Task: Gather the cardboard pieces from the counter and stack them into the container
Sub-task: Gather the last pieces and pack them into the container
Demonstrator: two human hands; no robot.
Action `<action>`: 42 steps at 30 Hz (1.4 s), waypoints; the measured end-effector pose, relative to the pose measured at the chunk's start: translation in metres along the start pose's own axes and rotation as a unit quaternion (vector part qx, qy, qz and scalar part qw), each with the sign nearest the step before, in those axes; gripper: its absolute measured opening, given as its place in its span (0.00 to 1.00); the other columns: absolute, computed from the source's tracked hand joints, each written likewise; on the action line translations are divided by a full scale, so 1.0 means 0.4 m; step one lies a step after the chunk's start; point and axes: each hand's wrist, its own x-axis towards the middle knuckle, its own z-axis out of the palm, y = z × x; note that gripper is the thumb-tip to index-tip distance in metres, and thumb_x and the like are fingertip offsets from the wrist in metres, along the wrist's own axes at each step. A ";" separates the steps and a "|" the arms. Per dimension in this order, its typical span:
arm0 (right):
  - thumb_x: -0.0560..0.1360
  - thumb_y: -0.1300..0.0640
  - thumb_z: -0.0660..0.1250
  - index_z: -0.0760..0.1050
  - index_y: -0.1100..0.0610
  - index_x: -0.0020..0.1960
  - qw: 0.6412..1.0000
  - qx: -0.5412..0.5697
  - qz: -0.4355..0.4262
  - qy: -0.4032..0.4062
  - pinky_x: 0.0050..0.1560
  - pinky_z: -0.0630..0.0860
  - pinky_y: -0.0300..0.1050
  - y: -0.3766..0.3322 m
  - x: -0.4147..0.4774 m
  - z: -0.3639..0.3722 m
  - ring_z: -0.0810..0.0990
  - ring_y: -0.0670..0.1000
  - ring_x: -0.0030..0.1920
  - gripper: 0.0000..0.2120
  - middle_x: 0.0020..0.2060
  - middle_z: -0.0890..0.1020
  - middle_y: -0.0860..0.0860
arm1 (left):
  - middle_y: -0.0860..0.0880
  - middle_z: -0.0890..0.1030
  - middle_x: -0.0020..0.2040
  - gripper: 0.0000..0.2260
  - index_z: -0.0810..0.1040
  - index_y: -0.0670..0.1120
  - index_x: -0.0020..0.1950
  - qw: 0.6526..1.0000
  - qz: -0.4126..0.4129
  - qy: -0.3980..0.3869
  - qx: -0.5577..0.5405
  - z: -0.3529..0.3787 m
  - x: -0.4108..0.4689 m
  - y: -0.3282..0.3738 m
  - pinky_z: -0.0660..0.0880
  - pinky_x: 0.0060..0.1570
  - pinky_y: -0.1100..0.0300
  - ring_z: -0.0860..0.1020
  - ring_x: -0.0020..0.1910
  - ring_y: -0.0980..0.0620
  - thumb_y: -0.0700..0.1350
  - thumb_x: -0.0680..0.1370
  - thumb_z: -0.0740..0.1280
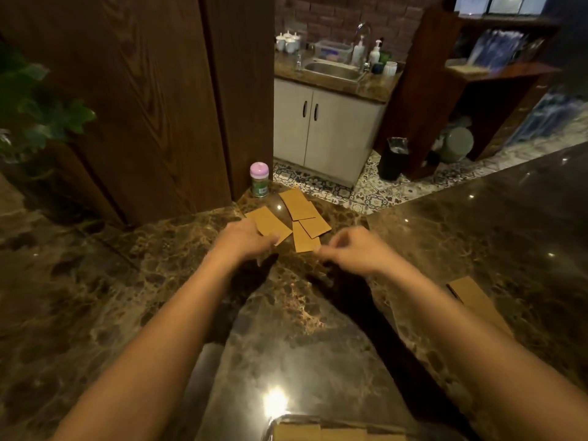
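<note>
Cardboard pieces (299,203) on counter (286,313); left hand (245,240) grip pinching one; right hand (350,249) grip unclear.

The bottom edge cuts off the container (288,424). Beyond it, the left hand (245,241) covers a card's (270,224) corner; the right hand's (353,249) pinch is unclear.

Cardboard pieces (297,218) on counter (159,281) (far edge), jar (259,179) behind-left, container (318,431) nearest.
</note>
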 end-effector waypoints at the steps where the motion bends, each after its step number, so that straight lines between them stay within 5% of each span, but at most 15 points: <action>1: 0.77 0.36 0.70 0.80 0.60 0.47 0.999 0.015 0.038 0.013 0.59 0.82 0.57 -0.011 0.067 -0.010 0.84 0.55 0.49 0.25 0.47 0.83 0.50 | 0.42 0.80 0.64 0.25 0.79 0.45 0.62 1.000 -0.027 -0.008 -0.001 0.010 0.048 0.009 0.79 0.58 0.48 0.79 0.60 0.40 0.64 0.77 0.66; 4: 0.80 0.36 0.66 0.73 0.59 0.41 0.991 0.009 0.116 0.067 0.65 0.78 0.56 -0.025 0.253 0.012 0.79 0.55 0.52 0.25 0.49 0.79 0.53 | 0.42 0.76 0.70 0.30 0.76 0.43 0.68 0.997 -0.069 0.001 0.018 0.045 0.168 0.048 0.74 0.65 0.48 0.74 0.68 0.39 0.65 0.77 0.65; 7: 0.76 0.28 0.62 0.78 0.60 0.60 0.975 0.011 0.190 0.114 0.66 0.76 0.59 -0.033 0.394 0.073 0.78 0.63 0.64 0.34 0.63 0.80 0.57 | 0.41 0.75 0.70 0.39 0.71 0.43 0.71 0.991 -0.120 0.054 -0.008 0.070 0.251 0.089 0.74 0.62 0.48 0.74 0.69 0.39 0.67 0.71 0.72; 11: 0.69 0.30 0.73 0.66 0.60 0.75 0.951 0.043 0.262 0.156 0.64 0.72 0.58 -0.070 0.496 0.105 0.70 0.62 0.70 0.47 0.71 0.71 0.60 | 0.38 0.69 0.72 0.43 0.64 0.42 0.75 0.980 -0.189 0.046 -0.051 0.081 0.330 0.140 0.72 0.64 0.45 0.68 0.72 0.38 0.52 0.68 0.81; 14: 0.67 0.42 0.81 0.69 0.58 0.71 0.944 0.060 0.296 0.130 0.54 0.72 0.55 -0.080 0.553 0.110 0.72 0.59 0.64 0.41 0.66 0.75 0.58 | 0.38 0.69 0.71 0.46 0.61 0.42 0.77 0.977 -0.204 0.013 -0.067 0.079 0.369 0.155 0.73 0.61 0.45 0.69 0.71 0.38 0.48 0.66 0.83; 17: 0.64 0.46 0.83 0.76 0.56 0.66 0.959 0.035 0.273 0.070 0.51 0.76 0.54 -0.070 0.578 0.109 0.79 0.60 0.62 0.35 0.61 0.81 0.56 | 0.37 0.67 0.69 0.38 0.68 0.41 0.73 0.980 -0.180 0.015 -0.089 0.085 0.369 0.163 0.74 0.48 0.52 0.72 0.67 0.40 0.43 0.68 0.82; 22: 0.68 0.53 0.80 0.77 0.60 0.65 0.975 0.091 0.194 0.052 0.62 0.81 0.54 -0.058 0.524 0.093 0.80 0.60 0.64 0.29 0.62 0.82 0.58 | 0.40 0.77 0.67 0.30 0.69 0.42 0.72 0.967 -0.114 0.060 -0.222 0.109 0.332 0.163 0.77 0.63 0.48 0.76 0.67 0.38 0.43 0.72 0.73; 25: 0.75 0.61 0.74 0.78 0.62 0.53 0.948 0.274 0.147 0.074 0.59 0.83 0.59 -0.036 0.454 0.075 0.84 0.61 0.56 0.09 0.52 0.84 0.59 | 0.44 0.84 0.55 0.19 0.79 0.48 0.59 0.919 -0.085 0.070 -0.380 0.123 0.327 0.122 0.80 0.57 0.45 0.82 0.56 0.40 0.48 0.68 0.66; 27: 0.79 0.65 0.68 0.77 0.60 0.49 0.907 0.398 0.124 0.063 0.57 0.83 0.59 -0.020 0.384 0.060 0.85 0.59 0.51 0.02 0.47 0.85 0.58 | 0.44 0.84 0.52 0.18 0.77 0.48 0.61 0.870 -0.071 0.053 -0.485 0.115 0.275 0.106 0.82 0.51 0.46 0.84 0.51 0.41 0.40 0.71 0.65; 33: 0.84 0.64 0.61 0.81 0.59 0.55 0.848 0.522 0.069 0.050 0.57 0.82 0.55 0.025 0.144 0.069 0.86 0.59 0.52 0.10 0.49 0.88 0.58 | 0.44 0.83 0.58 0.23 0.76 0.53 0.64 0.802 0.020 -0.032 -0.596 0.109 0.046 0.115 0.80 0.52 0.47 0.81 0.56 0.45 0.29 0.79 0.56; 38: 0.84 0.65 0.59 0.82 0.61 0.59 0.747 0.661 0.024 0.065 0.50 0.83 0.52 0.033 -0.069 0.087 0.87 0.56 0.47 0.12 0.46 0.89 0.57 | 0.43 0.84 0.61 0.17 0.76 0.54 0.69 0.721 0.070 -0.121 -0.678 0.131 -0.153 0.117 0.77 0.59 0.47 0.82 0.58 0.44 0.39 0.84 0.59; 40: 0.84 0.62 0.60 0.82 0.56 0.60 0.771 0.629 -0.002 0.098 0.55 0.82 0.52 0.016 -0.140 0.129 0.86 0.55 0.51 0.13 0.50 0.88 0.56 | 0.45 0.84 0.62 0.15 0.75 0.53 0.71 0.701 0.088 -0.155 -0.691 0.151 -0.227 0.140 0.76 0.63 0.47 0.81 0.61 0.46 0.49 0.85 0.60; 42: 0.82 0.51 0.62 0.80 0.47 0.66 0.856 0.490 -0.049 0.154 0.68 0.77 0.57 0.016 -0.196 0.175 0.81 0.52 0.63 0.15 0.63 0.81 0.53 | 0.46 0.84 0.59 0.16 0.74 0.52 0.72 0.679 0.101 -0.165 -0.708 0.161 -0.285 0.155 0.77 0.60 0.50 0.82 0.58 0.48 0.50 0.85 0.59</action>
